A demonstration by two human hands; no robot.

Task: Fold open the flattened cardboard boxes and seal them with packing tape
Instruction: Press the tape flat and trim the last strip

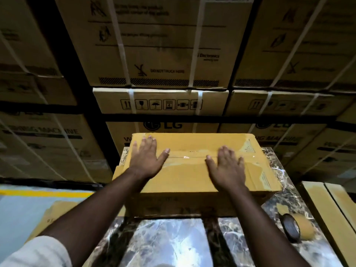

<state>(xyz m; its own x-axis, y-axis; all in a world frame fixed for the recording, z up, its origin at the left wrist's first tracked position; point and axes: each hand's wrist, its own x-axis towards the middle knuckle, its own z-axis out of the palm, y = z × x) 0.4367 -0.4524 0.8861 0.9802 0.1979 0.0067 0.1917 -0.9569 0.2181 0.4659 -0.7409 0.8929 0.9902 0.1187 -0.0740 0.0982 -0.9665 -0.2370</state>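
- marble-pattern table [169, 241], glossy top
- strapped appliance cartons [158, 45] stacked behind it, handling icons and LG print
- yellow floor line [46, 193] at left

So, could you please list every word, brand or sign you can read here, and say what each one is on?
"DO NOT TRUCK HERE": upper strapped carton.
"LG": carton behind the taped box.
"MACHINE": left carton, partly cut off.
Row of handling pictograms: middle carton.
Taped box's stickers, its front print and the other cartons' print: too blurred.
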